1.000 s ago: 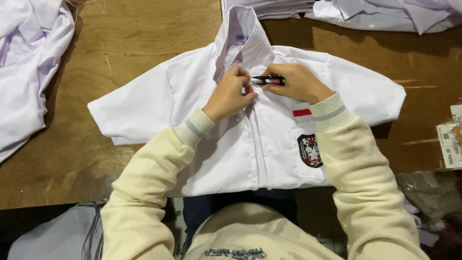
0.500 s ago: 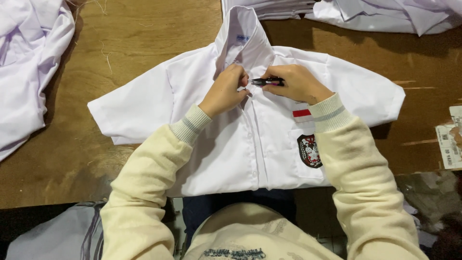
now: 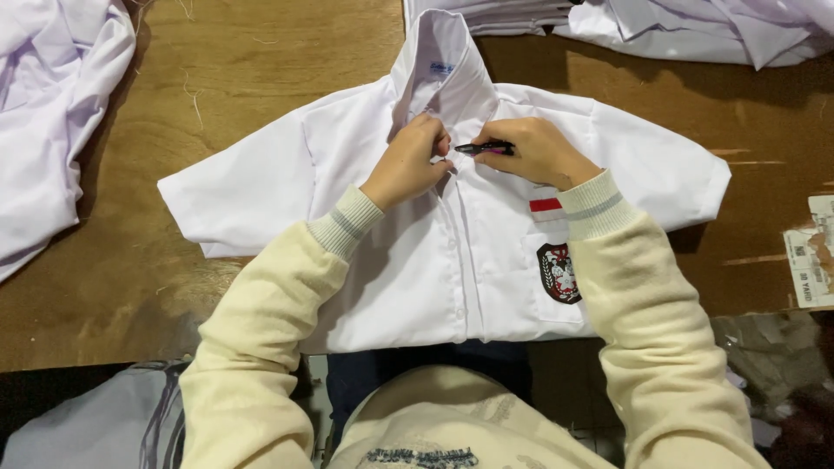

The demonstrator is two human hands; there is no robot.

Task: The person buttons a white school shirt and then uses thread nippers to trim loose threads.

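Note:
A white short-sleeved shirt [image 3: 287, 182] lies flat and front up on the wooden table [image 3: 261, 61], collar pointing away from me. It has a red-and-white patch and a dark crest on its chest pocket. My left hand [image 3: 407, 161] pinches the button placket just below the collar. My right hand [image 3: 537, 152] rests on the shirt beside it and holds a small dark tool [image 3: 483, 148] with a pink part, its tip pointing left at the placket near my left fingers.
A heap of white shirts [image 3: 52, 113] lies at the table's left edge. More folded white shirts [image 3: 695, 26] are stacked along the far edge. A paper label [image 3: 812, 252] lies at the right. A grey cloth [image 3: 95, 426] hangs below the table's near edge.
Both hands have shifted slightly up the placket toward the collar. The tool stays in my right hand, and the shirt has not moved.

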